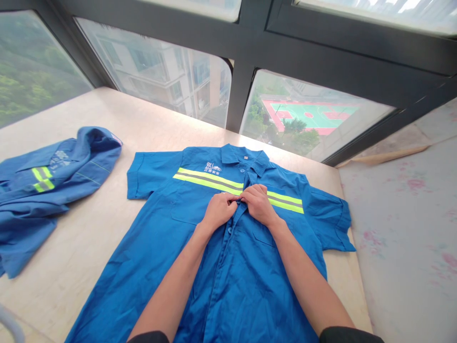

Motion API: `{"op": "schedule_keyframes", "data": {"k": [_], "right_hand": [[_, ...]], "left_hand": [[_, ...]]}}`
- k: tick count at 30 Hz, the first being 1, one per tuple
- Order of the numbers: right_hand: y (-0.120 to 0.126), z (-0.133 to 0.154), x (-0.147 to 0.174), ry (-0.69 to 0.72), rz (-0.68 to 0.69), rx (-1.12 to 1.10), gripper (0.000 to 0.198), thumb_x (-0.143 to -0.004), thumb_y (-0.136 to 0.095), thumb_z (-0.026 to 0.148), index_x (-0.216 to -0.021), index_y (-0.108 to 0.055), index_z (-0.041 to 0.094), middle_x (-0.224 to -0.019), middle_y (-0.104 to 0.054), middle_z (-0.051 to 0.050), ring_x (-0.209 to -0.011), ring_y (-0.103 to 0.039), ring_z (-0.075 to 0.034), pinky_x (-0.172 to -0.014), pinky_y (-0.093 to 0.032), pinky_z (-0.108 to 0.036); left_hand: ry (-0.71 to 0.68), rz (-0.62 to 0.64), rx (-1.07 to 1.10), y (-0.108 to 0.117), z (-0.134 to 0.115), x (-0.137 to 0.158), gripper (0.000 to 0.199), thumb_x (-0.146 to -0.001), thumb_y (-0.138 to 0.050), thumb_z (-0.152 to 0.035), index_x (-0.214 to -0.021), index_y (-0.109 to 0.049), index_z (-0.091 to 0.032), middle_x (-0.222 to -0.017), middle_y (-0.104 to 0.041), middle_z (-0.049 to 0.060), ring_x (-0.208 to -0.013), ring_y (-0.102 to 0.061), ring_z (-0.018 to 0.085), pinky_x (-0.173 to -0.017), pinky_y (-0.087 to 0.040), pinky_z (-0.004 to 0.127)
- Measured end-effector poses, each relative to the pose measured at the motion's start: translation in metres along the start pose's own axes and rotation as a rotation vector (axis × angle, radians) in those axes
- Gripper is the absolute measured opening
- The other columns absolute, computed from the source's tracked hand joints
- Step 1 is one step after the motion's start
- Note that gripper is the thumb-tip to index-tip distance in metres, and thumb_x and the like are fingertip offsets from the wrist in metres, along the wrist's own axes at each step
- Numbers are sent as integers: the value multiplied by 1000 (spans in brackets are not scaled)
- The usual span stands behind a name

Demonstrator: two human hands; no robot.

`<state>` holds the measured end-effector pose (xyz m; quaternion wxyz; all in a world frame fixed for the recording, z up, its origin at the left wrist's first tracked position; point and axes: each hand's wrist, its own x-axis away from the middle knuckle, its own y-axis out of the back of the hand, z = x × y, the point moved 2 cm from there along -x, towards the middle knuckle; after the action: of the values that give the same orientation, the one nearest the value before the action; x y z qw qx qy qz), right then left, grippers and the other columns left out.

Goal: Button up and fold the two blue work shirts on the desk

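A blue short-sleeved work shirt [143, 252] lies spread out, front up, its collar towards the window. Yellow-and-grey reflective bands cross its chest, and white lettering sits above one of them. My left hand [220, 209] pinches the front placket at chest height. Right beside it, my right hand [257, 204] is closed on the placket's other edge, and the fingertips of both hands meet. One button [230, 230] shows below my hands and another near the collar. Whatever lies between my fingertips is hidden.
A second blue garment [32, 209] with reflective strips lies crumpled at the left on the pale ledge [96, 228]. Dark window frames [246, 52] rise behind. A flower-patterned wall [403, 228] bounds the right side. Something grey and curved [10, 324] shows at the lower left corner.
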<state>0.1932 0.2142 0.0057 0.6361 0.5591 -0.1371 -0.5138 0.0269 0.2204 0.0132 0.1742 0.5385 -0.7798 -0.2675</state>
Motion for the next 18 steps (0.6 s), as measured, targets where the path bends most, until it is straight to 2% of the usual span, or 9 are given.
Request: {"op": "schedule_keyframes", "data": {"k": [11, 18], "right_hand": [[-1, 2, -1, -25, 11, 7, 17, -95, -50, 14, -86, -63, 21, -87, -64, -5, -91, -51, -21, -88, -32, -39], [4, -7, 0, 9, 4, -140, 13, -96, -57, 23, -92, -69, 23, -92, -70, -4, -91, -57, -19, -87, -35, -38]], "left_hand": [[6, 19, 61, 2, 1, -2, 31, -81, -55, -12, -99, -79, -22, -103, -77, 4, -96, -71, 21, -91, -51, 29], [41, 26, 129, 4, 1, -2, 31, -80, -55, -12, -98, -79, -22, -99, -78, 2, -92, -71, 19, -88, -53, 29]]}}
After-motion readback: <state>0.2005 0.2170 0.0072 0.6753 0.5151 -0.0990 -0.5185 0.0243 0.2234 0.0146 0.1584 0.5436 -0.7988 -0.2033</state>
